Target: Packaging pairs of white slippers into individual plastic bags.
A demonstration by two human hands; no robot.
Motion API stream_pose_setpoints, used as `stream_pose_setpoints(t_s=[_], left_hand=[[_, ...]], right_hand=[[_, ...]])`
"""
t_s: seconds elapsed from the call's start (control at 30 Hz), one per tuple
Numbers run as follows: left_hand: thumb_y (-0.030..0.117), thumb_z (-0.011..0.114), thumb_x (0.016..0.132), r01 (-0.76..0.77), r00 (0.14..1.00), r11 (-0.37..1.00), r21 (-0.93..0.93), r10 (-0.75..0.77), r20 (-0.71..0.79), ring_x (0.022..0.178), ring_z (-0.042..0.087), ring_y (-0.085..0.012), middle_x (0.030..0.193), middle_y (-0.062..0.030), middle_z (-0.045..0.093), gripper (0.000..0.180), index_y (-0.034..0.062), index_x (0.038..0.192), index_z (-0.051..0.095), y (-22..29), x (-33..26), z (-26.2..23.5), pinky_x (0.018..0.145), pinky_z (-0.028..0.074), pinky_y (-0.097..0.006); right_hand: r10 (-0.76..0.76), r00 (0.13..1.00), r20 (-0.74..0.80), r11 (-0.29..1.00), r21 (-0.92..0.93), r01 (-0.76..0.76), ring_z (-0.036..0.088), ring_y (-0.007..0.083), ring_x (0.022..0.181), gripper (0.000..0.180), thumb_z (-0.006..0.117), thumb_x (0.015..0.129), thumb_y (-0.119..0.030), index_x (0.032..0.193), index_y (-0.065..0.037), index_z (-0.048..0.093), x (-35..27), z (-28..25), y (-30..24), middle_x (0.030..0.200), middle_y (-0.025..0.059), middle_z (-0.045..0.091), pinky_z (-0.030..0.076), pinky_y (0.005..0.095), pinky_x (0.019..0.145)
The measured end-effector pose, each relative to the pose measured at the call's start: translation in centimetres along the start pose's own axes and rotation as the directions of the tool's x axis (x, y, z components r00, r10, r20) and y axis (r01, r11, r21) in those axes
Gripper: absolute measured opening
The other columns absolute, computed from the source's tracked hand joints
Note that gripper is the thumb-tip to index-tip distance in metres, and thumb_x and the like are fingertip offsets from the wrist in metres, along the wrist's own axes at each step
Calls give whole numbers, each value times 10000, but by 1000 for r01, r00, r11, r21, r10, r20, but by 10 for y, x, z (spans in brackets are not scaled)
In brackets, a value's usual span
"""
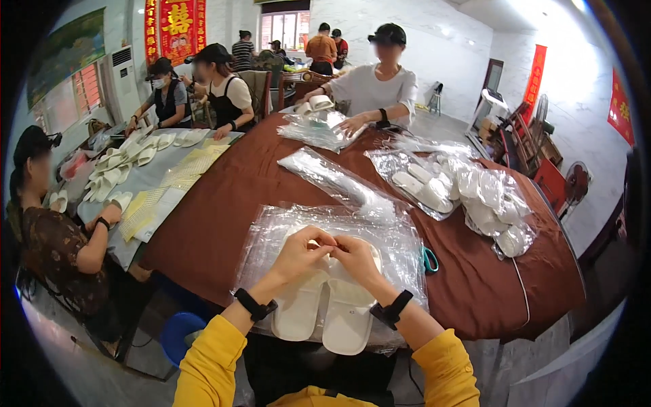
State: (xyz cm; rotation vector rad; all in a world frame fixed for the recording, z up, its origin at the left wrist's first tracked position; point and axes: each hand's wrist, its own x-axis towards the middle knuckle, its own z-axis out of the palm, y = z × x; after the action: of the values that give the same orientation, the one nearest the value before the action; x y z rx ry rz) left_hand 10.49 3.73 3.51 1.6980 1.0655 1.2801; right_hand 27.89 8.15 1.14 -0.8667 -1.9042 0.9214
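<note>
A pair of white slippers lies side by side in front of me, the left slipper point(296, 317) and the right slipper point(347, 323) with their heel ends toward me. Beneath them are clear plastic bags point(259, 247) spread over the brown tablecloth. Above the front parts of the slippers, my left hand point(303, 251) and my right hand point(357, 258) meet, fingertips pinched together. Whatever is between the fingers is too small or hidden to make out. Both hands partly cover the slipper uppers.
Teal-handled scissors point(430, 260) lie right of the bags. Farther right is a heap of bagged slippers point(485, 200). Across the table a person point(380, 88) handles clear bags. On the left, people sit at a grey table with loose slippers point(115, 166). A blue bucket point(178, 337) stands below.
</note>
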Motion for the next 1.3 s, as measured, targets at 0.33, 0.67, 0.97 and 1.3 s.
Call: stream_pose_setpoints(t_s=[0.33,0.67,0.97,1.3], left_hand=[[35,692,871,-23,992,998,64,31,-126,885,639,-133,1016,-54,603,66,4,929,688,-6,-2,5,791,535,-265],[85,603,945,55,987,993,-103,-70,-148,900,594,-83,967,-20,627,112,21,1036,619,-27,4,-13,799,486,-267],[128,649,921,41,983,999,8,-39,-179,766,555,-56,862,15,646,107,28,955,665,-23,0,-9,692,459,-225],[138,654,916,42,989,999,-4,-42,-142,672,504,-40,821,29,639,109,34,945,670,-23,-6,-7,614,434,-221]], right_hand=[[-22,1000,-5,1000,-4,22,626,190,689,177,665,885,-131,1001,-3,702,0,3,1,824,140,691,480,320,643],[25,1000,10,971,236,-27,567,104,756,323,469,1020,-65,1340,-29,483,-4,-3,-16,957,66,711,494,257,720],[28,998,-53,940,342,-9,584,105,764,91,464,1031,-97,1072,-28,420,-3,-2,-14,959,84,716,502,248,734],[90,994,-57,950,304,-69,596,88,719,94,532,1000,-89,1051,-29,480,-4,-2,-17,930,85,720,510,237,701]])
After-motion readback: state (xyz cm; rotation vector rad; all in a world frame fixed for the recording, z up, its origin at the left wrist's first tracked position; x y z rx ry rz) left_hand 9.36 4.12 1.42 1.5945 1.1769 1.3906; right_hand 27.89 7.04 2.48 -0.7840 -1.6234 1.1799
